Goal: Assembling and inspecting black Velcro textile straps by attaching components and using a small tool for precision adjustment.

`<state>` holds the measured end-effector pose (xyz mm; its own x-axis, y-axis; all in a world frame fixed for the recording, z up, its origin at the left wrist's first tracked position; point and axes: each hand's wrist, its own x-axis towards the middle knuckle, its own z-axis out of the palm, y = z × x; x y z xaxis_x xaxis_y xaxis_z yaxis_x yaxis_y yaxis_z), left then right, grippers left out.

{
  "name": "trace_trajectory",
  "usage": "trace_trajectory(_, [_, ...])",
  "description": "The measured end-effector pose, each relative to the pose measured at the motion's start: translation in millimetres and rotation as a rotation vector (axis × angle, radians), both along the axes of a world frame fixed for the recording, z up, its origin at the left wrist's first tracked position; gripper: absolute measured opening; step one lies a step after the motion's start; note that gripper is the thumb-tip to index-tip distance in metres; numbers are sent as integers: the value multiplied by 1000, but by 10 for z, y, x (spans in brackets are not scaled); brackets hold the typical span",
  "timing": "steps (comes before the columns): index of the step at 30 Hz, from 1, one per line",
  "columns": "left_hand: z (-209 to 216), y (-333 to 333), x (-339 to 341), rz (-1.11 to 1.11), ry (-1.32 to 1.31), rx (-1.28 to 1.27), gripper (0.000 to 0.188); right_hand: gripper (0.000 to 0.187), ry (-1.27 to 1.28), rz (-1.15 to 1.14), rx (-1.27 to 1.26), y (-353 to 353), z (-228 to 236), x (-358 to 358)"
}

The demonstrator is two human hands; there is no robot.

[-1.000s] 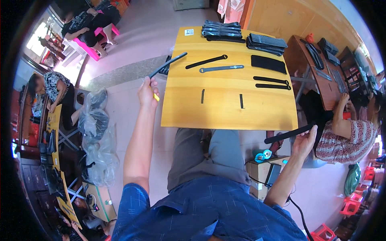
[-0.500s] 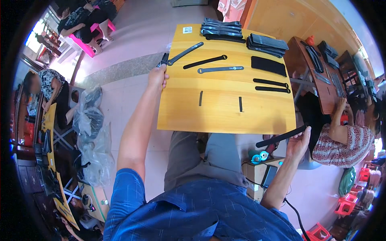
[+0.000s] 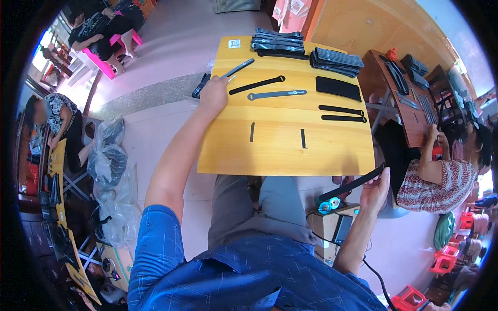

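My left hand (image 3: 213, 95) is over the left side of the wooden table, its fingers closed over the near end of a grey strap (image 3: 243, 66). A dark bundle of straps (image 3: 199, 86) lies at the table's left edge, beside that hand. Off the table's front right corner, my right hand (image 3: 374, 191) holds a long black strap (image 3: 350, 186) that slants down to the left. A black strap with a ring end (image 3: 258, 84) and a grey strap (image 3: 277, 95) lie near the table's middle.
Bundled straps (image 3: 278, 40), a grey strap stack (image 3: 337, 61), a black folded piece (image 3: 338, 88) and two black straps (image 3: 342, 118) occupy the table's (image 3: 280, 163) far and right parts. Two dark marks show near its front. A co-worker (image 3: 437, 181) sits at the right.
My left hand has moved from the dark bundle at the table's edge inward onto the near end of the grey strap. The black strap in my right hand now tilts lower. The view has shifted slightly.
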<state>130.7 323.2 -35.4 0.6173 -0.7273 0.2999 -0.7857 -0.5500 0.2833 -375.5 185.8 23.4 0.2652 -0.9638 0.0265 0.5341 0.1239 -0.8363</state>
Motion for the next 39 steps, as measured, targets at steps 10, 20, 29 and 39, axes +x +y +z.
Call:
trace_trajectory(10, [-126,131,9,-111,-155,-222,28,22,37,99,32,145,5,167])
trace_trajectory(20, [972,620,-1942,-490,792,-213,26,28,116,400,-26,548,27,822])
trace_trajectory(29, [1011,826,-2778,-448,1253,-365,11,34,271,659,-277,908,86,910])
trace_trajectory(39, [752,1254,-3098,-462,1397,-954,6,58,52,1120,23,1446,36,688])
